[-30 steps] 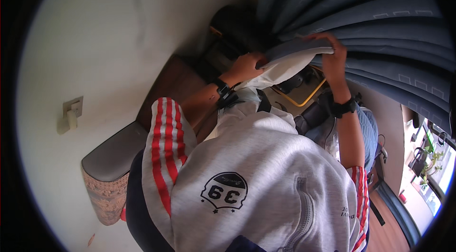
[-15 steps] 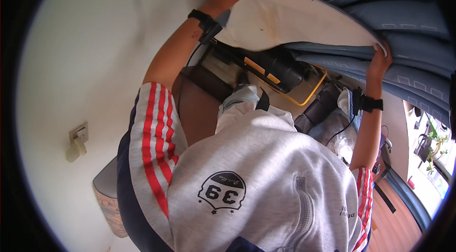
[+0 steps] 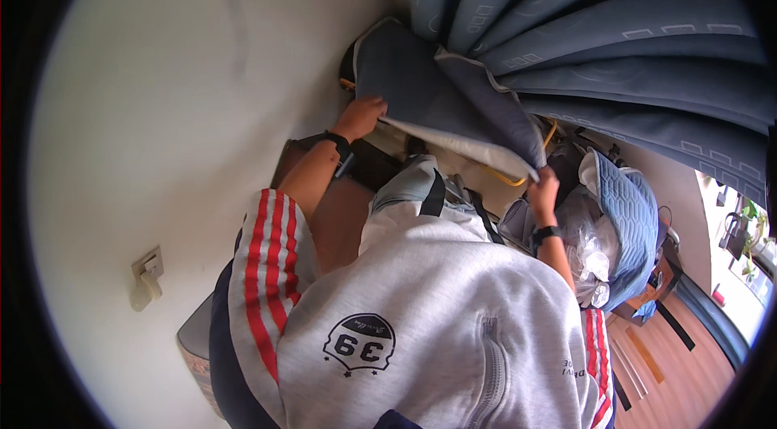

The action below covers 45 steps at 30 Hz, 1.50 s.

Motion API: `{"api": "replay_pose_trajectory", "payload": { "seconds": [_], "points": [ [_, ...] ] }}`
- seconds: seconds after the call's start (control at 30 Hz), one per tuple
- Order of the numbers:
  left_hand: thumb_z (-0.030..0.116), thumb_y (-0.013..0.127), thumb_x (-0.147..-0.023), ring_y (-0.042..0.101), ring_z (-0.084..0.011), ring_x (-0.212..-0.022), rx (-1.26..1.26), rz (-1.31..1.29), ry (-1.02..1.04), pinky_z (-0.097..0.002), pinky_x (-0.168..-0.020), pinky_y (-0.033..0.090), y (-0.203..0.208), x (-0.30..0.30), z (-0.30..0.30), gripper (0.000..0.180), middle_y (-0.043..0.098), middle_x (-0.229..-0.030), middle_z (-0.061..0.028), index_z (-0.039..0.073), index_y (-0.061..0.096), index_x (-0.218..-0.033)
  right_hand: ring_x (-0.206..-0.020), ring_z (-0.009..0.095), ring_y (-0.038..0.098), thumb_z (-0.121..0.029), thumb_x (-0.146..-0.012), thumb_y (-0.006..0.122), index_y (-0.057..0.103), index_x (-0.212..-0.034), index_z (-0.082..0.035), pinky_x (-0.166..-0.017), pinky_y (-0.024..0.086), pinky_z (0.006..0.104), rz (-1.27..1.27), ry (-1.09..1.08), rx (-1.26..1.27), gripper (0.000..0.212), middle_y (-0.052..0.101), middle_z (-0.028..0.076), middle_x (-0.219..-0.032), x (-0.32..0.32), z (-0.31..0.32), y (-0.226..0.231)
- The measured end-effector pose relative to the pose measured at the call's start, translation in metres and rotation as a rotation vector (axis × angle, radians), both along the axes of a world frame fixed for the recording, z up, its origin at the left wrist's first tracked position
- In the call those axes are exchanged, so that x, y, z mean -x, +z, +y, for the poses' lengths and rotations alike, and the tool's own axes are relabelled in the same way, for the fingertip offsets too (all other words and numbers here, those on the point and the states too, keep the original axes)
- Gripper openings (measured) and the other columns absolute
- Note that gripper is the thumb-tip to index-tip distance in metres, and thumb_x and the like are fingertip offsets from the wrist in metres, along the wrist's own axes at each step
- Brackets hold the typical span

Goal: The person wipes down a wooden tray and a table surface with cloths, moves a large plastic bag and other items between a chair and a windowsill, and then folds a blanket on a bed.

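Note:
A dark blue-grey cloth cover [image 3: 425, 89] with light piping and a whitish underside hangs stretched between my hands, low in front of my legs. My left hand [image 3: 362, 117] is closed on its near left edge, beside the wall. At the near right corner, my right hand [image 3: 544, 186] pinches the piped edge. A fold stands up along the right part of the cloth. Most of what lies beneath it is hidden, though bits of a yellow metal frame [image 3: 506, 178] show past its edge.
Blue patterned curtains [image 3: 631, 48] hang at the far right. Clear plastic bags [image 3: 591, 267] and a blue quilted pad [image 3: 631, 218] lie to my right. A white wall [image 3: 162, 105] with a socket and plug [image 3: 147, 277] runs along my left, near a grey-topped seat [image 3: 196, 336].
Both hands have come down and nearer my body, bringing the cloth cover with them. Its dark face shows now where the whitish side showed before.

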State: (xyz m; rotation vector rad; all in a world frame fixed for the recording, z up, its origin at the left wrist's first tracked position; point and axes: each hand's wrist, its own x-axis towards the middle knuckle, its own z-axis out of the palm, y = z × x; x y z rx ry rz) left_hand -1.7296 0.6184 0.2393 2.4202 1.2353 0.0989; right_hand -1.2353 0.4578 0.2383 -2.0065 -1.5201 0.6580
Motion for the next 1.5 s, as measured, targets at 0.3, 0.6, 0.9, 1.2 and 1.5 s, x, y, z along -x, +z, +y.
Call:
{"api": "replay_pose_trajectory", "payload": {
  "seconds": [0.3,0.6,0.9,1.2,1.5],
  "points": [
    [0.002,0.058,-0.077,0.059,-0.0314,-0.099,0.175,0.213,0.047,-0.0452,-0.087,0.047,-0.070,0.016,-0.076,0.010,0.061,-0.093,-0.0102,0.009,0.063,-0.082,-0.102,0.028,0.065,-0.026,-0.075,0.067,0.059,-0.127,-0.002,-0.088,0.049,0.0364,0.252,0.438,1.031,0.058,0.067,0.021,-0.111,0.041,-0.050,-0.111],
    [0.012,0.069,-0.075,0.057,-0.0277,-0.102,0.179,0.041,0.041,-0.0402,-0.092,0.046,-0.132,0.005,-0.080,0.021,0.060,-0.099,-0.0070,0.008,0.066,-0.096,-0.116,0.039,0.058,-0.032,-0.081,0.071,0.031,-0.150,-0.026,-0.091,0.050,0.0486,-0.112,0.202,0.517,0.080,0.053,0.022,-0.135,0.134,0.095,-0.114],
    [0.045,0.069,-0.082,0.032,-0.0395,-0.138,-0.148,0.073,0.330,-0.0577,-0.112,0.026,-0.157,0.010,0.054,0.070,0.040,-0.149,-0.0146,0.016,0.048,-0.143,-0.083,0.037,0.068,-0.024,-0.088,0.063,0.056,-0.115,-0.013,-0.075,0.054,0.0475,-0.292,0.117,0.303,0.030,0.070,0.018,-0.086,0.100,0.115,-0.237],
    [0.069,0.048,-0.089,0.011,-0.0328,-0.150,0.059,0.380,0.567,-0.0680,-0.114,0.010,-0.200,0.052,0.156,0.078,0.020,-0.162,-0.0032,0.026,0.034,-0.152,-0.103,0.025,0.062,-0.008,-0.090,0.060,0.054,-0.125,0.005,-0.092,0.048,0.0367,0.068,-0.317,-0.039,0.038,0.065,0.017,-0.117,-0.002,0.178,-0.226],
    [0.067,0.039,-0.093,0.018,-0.0313,-0.148,-0.210,0.508,0.791,-0.0603,-0.114,0.018,-0.242,0.058,0.180,0.076,0.027,-0.160,-0.0035,0.020,0.032,-0.153,-0.139,0.039,0.035,-0.024,-0.085,0.067,0.016,-0.149,0.005,-0.110,0.032,0.0436,-0.029,0.188,0.109,0.087,0.029,0.023,-0.155,0.019,0.255,-0.295]
  ]
}}
